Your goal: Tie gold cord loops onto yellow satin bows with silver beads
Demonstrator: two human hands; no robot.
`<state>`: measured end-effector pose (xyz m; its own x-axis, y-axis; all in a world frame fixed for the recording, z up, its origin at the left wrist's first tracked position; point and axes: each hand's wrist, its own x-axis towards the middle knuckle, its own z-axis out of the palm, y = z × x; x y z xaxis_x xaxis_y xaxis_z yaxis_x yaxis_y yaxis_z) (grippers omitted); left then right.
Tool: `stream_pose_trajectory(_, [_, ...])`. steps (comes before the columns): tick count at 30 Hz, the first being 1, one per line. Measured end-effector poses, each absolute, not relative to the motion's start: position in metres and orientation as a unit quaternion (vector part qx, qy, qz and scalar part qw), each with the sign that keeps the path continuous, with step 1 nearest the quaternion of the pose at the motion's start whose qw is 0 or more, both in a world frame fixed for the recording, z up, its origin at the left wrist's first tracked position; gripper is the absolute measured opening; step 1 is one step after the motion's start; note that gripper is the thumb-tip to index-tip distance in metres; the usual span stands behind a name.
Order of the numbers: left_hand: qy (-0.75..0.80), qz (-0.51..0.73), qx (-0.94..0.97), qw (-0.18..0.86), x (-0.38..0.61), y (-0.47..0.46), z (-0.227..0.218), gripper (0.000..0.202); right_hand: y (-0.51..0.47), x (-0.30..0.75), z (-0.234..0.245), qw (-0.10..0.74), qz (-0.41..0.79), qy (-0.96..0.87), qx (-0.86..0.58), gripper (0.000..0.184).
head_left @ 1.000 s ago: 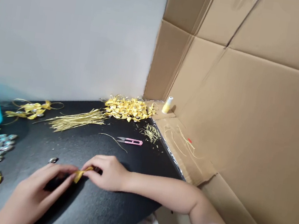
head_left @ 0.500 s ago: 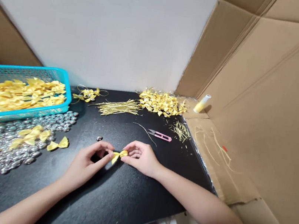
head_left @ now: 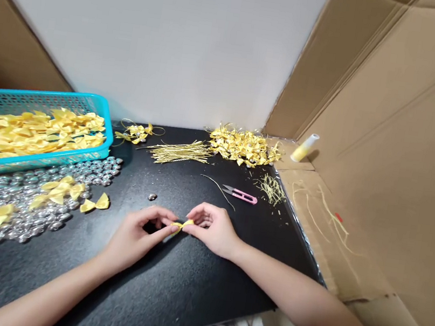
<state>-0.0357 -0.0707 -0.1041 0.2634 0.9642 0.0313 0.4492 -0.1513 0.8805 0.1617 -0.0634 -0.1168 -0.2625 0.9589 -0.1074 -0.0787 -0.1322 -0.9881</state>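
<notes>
- Swung slightly left since half a second ago, shifting the tabletop goods a little rightward in view; less visible now of the yellow ribbon bow between the hands.
- Gripping the bow's left end between thumb and fingertips of the left hand, with the other fingers curled.
- Pinching the bow's right end between thumb and fingers of the right hand, close to the left fingertips and partly covering the ribbon.
- Beneath the bow, a black tabletop; contact between the two impossible to tell.
- Just beyond the left hand, one silver bead.
- Beyond the right hand, pink-handled thread snips, blades toward a loose thin strand.
- Farther back, a bundle of gold ties beside a heap of finished bows; pale clippings nearer the cardboard.
- Far left, a turquoise basket full of yellow bows, with a spread of silver beads in front, some bows on top.
</notes>
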Motion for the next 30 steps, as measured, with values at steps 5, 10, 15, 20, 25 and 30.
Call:
stream_pose_trajectory(5, [0.509, 0.342, 0.645, 0.456, -0.036, -0.0701, -0.1041, 0.023, -0.0617, 0.1612, -0.1117, 0.434, 0.64, -0.467, -0.429, 0.042])
stream_pose_trajectory(10, [0.491, 0.382, 0.597, 0.506, -0.0335, -0.0702, -0.101, 0.022, -0.0621, 0.159, -0.1087, 0.452, 0.643, -0.458, -0.416, 0.042])
stream_pose_trajectory(15, [0.486, 0.394, 0.584, 0.516, -0.0313, -0.0704, -0.0986, 0.02, -0.0616, 0.1584, -0.1097, 0.458, 0.643, -0.451, -0.418, 0.043])
stream_pose_trajectory(20, [0.499, 0.331, 0.651, 0.467, -0.0354, -0.068, -0.1007, 0.029, -0.0641, 0.1618, -0.1097, 0.447, 0.618, -0.488, -0.425, 0.04])
stream_pose_trajectory(25, [0.448, 0.259, 0.768, 0.377, -0.0388, -0.0666, -0.097, 0.023, -0.0691, 0.1654, -0.1101, 0.426, 0.564, -0.578, -0.408, 0.032])
stream_pose_trajectory(30, [0.399, 0.277, 0.802, 0.347, -0.037, -0.071, -0.0962, 0.019, -0.0692, 0.1673, -0.114, 0.406, 0.492, -0.677, -0.366, 0.024])
